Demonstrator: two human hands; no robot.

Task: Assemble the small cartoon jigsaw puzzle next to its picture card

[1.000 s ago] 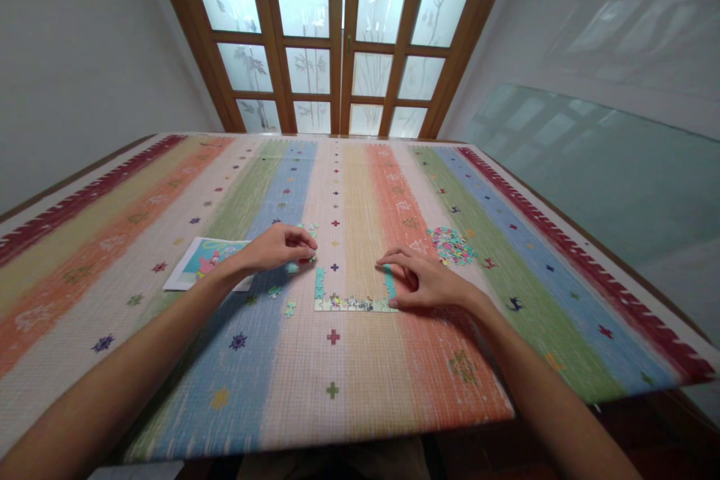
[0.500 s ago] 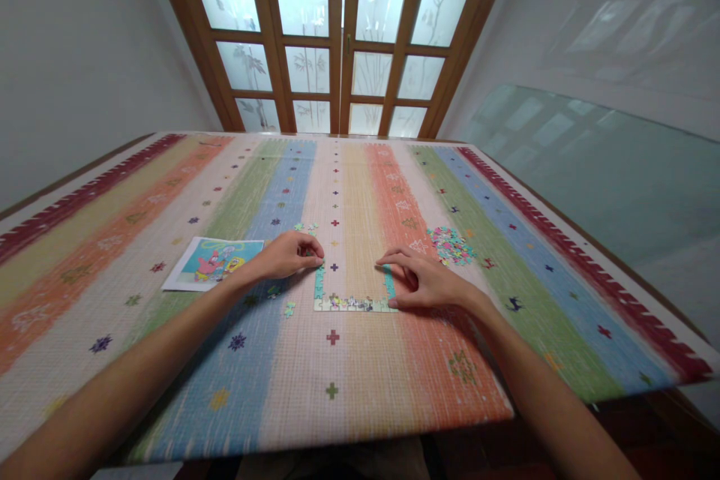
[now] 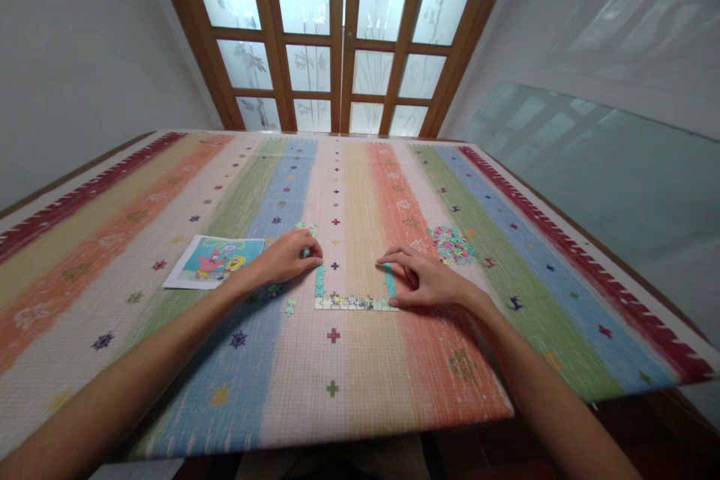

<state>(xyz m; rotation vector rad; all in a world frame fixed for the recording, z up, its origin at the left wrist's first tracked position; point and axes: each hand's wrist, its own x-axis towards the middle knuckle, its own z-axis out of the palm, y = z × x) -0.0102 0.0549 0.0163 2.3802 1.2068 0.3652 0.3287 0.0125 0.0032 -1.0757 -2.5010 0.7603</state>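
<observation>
Our left hand [image 3: 286,259] pinches a puzzle piece [image 3: 307,253] at the puzzle frame [image 3: 352,301]; right hand [image 3: 427,281], grip released, rests on frame's right side.

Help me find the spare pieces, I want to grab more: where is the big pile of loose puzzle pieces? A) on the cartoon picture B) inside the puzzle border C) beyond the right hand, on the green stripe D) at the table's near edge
C: the pile lies on the green stripe just beyond the right hand, apart from the puzzle border and the picture.
</observation>
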